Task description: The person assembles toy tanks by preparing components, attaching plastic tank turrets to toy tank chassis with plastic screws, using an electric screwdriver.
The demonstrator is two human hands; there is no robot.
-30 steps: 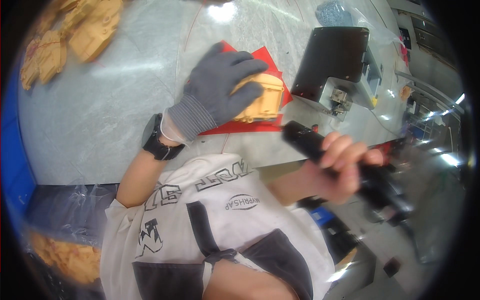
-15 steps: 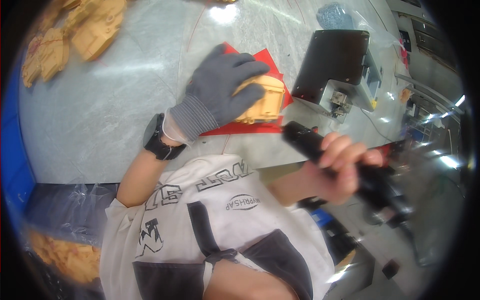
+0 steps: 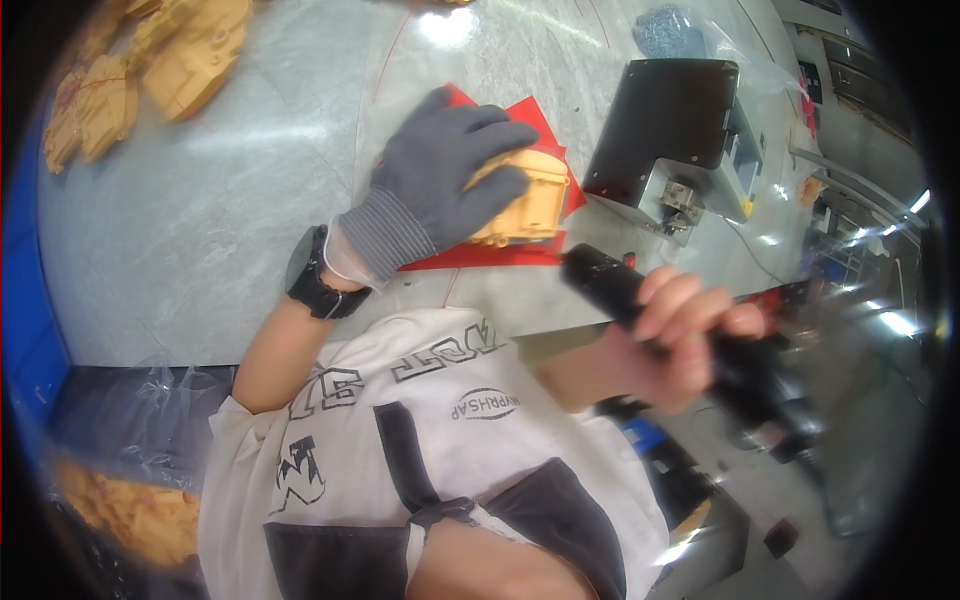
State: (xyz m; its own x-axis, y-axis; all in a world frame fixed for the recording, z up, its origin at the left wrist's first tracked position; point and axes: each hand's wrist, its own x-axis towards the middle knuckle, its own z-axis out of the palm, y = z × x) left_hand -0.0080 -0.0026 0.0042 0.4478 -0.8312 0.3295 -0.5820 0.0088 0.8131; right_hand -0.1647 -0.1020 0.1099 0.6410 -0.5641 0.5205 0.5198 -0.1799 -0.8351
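Observation:
My left hand [image 3: 450,165], in a grey knitted glove, lies over a yellow-orange moulded plastic housing [image 3: 535,205], thumb and fingers wrapped round its left side. Beneath the housing lies a red sheet or mat [image 3: 490,257] on the grey table, its corners showing. My right hand [image 3: 685,330], bare, is closed round a long black cylindrical power tool [image 3: 605,277]. The tool's near-table end stays apart from the housing, a little to its lower right. Its other end is blurred and slants down to the right, past the table's edge.
A dark-topped metal device [image 3: 665,125] with a small clamp-like fitting stands right of the housing. More yellow-orange housings [image 3: 195,65] lie at the far left, and a heap of orange parts [image 3: 135,510] sits at lower left. A blue bin wall [image 3: 35,290] borders the left side.
My right hand and the tool have shifted very slightly. My left hand and the housing stay in the same place.

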